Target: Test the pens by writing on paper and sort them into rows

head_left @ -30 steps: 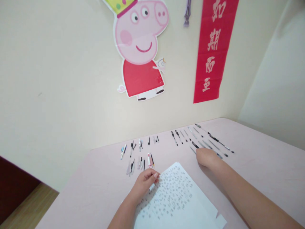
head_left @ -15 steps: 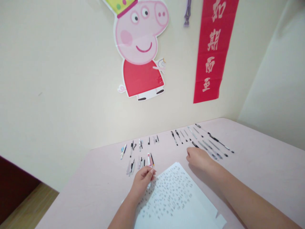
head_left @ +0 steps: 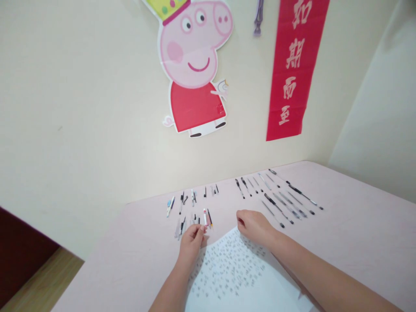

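Pink table; left fingers pressed together beside pink pen, right fingers curled on sheet.

A red banner hangs on the wall, with gold Chinese characters running from top to bottom. The top one is cut off at the upper edge of the view and looks like 如. Below it stand 期, 而 and 至, so the strip reads 如期而至. On the worktop lies a white sheet covered in rows of small dark handwriting, too blurred to make out any character. The pens beyond it are too small for any print on their barrels to be read.
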{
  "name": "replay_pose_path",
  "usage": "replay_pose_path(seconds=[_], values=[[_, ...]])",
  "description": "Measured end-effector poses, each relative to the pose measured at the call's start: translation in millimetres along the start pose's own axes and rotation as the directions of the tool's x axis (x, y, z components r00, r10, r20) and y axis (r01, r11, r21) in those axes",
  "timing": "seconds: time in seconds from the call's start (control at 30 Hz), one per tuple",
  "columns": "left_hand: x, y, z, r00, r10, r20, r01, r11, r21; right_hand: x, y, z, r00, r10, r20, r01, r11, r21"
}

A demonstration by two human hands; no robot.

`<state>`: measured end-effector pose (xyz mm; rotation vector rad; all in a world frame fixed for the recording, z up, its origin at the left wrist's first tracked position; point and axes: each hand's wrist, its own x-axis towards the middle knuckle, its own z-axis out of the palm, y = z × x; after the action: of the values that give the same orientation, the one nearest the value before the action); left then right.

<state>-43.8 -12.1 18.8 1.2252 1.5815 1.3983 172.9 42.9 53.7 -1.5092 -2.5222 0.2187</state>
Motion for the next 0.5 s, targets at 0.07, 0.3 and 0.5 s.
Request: replay_pose_path(seconds=[0.07,0.3,0.5], values=[[0.5,-0.4,0.1,1.0,-0.006,0.004,0.006,1.0,-0.009,1.2,-7.4,1.9,1.0,-0.029,0.008,0.029,0.999,0.015],[-0.7,-3.2,0.3,0.994,-0.103,0.026,0.106,0.983,-0.148,15.9,-33.3,16.3,0.987,-0.155,0.034,0.152,0.986,0.074],[-0.5,-7.1,-0.3,0.985,-0.151,0.079,0.169,0.932,-0.322,33.5,-55.9,22.9,0.981,-0.196,0.006,0.194,0.975,0.107]])
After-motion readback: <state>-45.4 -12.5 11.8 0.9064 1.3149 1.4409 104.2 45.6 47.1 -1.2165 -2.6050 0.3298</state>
